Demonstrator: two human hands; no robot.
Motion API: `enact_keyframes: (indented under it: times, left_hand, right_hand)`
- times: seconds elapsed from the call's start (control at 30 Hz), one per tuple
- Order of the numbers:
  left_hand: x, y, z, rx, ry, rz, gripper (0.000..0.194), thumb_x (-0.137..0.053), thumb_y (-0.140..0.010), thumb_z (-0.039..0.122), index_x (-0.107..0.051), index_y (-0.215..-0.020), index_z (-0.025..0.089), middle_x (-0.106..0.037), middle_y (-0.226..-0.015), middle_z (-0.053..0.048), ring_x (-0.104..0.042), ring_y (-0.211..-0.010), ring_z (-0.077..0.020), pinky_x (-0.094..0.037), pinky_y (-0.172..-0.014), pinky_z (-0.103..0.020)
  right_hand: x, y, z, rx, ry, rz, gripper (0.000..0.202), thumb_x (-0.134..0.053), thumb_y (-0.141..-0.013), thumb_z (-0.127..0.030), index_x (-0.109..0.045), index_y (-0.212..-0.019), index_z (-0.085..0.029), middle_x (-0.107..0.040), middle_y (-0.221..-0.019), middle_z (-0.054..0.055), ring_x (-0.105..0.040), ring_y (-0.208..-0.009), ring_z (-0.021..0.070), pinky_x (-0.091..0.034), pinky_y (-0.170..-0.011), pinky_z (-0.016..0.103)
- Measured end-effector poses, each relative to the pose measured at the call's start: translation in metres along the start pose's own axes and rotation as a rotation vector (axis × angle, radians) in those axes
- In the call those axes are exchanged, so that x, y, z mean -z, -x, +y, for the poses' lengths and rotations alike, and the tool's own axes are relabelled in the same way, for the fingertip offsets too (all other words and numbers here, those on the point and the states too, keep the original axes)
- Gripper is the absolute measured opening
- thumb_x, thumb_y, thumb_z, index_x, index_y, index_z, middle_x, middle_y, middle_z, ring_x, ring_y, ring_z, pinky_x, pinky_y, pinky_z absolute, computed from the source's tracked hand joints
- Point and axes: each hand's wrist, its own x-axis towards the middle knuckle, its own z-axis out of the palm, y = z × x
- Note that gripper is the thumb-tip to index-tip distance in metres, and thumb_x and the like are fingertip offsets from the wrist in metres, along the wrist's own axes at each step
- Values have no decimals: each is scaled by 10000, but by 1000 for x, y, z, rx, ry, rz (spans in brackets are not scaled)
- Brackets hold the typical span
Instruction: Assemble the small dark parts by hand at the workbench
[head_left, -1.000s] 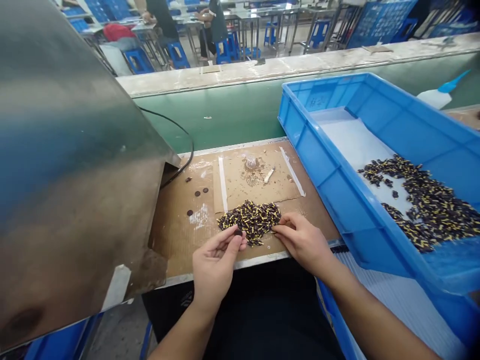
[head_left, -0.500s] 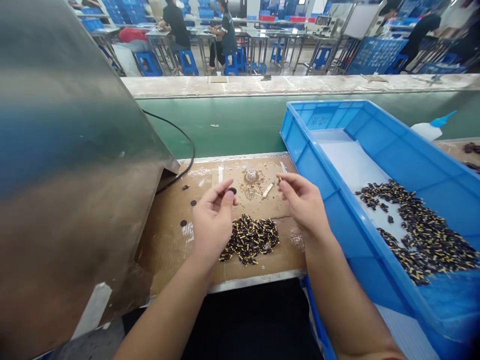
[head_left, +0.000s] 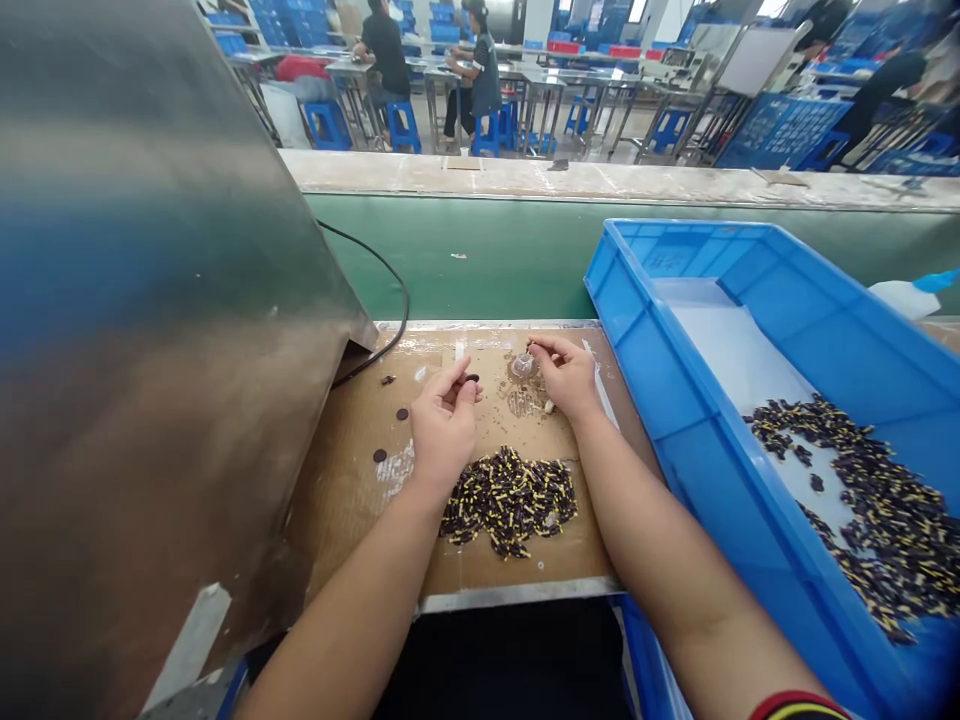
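Observation:
My left hand (head_left: 444, 425) is closed, with a thin dark round disc (head_left: 472, 378) pinched between thumb and fingers. My right hand (head_left: 568, 380) pinches a small dark piece (head_left: 529, 346), mostly hidden by the fingertips, right at a small clear lump or cup (head_left: 523, 367) on the cardboard. Below both hands lies a heap of small dark pieces with yellow ends (head_left: 517, 500). Two more dark discs, one farther (head_left: 403, 414) and one nearer (head_left: 380, 456), rest to the left of my left hand.
A large blue crate (head_left: 679, 400) with many similar pieces stands at the right. The metal housing (head_left: 150, 350) rises on the left, a black cable (head_left: 397, 280) beside it. Behind runs a green belt (head_left: 495, 250). People sit at tables farther back.
My right hand has moved left, bringing its small piece to the clear lump. The left hand still pinches the disc. The whole view has shifted slightly.

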Motion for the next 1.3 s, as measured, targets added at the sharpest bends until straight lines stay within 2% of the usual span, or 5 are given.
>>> enact_keyframes:
  times: [0.23,0.57,0.77,0.9,1.3]
  left_hand:
    - [-7,-2,3,212,394,57,252,-790,-818,314,-711,-982,140,-713,-909,-75,-709,-813,-151,-608,-799,-294]
    - [-6,-3,3,205,361,100,239,-745,-844,180,-768,-1080,206,-695,-907,-44,-608,-712,-64,-526,-676,-173]
    - [-6,-4,2,252,394,118,276,-842,-752,266,-740,-964,123,-723,-867,-76,-671,-724,-99,-569,-706,-206]
    - [-8,-3,9,307,526,89,329,-871,-714,315,-684,-907,126,-754,-898,-117,-739,-797,-179,-615,-797,-300]
    - [-6,4,9,71,270,8,231,-820,-812,313,-760,-963,148,-768,-981,-114,-746,-882,-183,-614,-895,-339]
  right_hand:
    - [1,2,-3,104,106,-26,212,-670,-905,-348,-806,-1022,-236,-798,-979,48,-679,-803,183,-539,-833,349]
    - [2,3,-10,84,132,-36,196,-667,-895,-325,-800,-997,-225,-794,-938,42,-660,-755,172,-529,-792,340]
    - [10,5,-42,167,200,166,229,-594,-959,-347,-760,-1076,-241,-771,-1037,58,-646,-770,172,-518,-736,351]
    - [9,7,-50,102,286,14,130,-658,-899,-313,-760,-919,-235,-766,-840,24,-623,-652,157,-521,-729,365]
    - [-2,45,-99,-504,-823,-260,353,-852,-736,-390,-587,-925,-252,-755,-905,14,-749,-934,194,-630,-884,370]
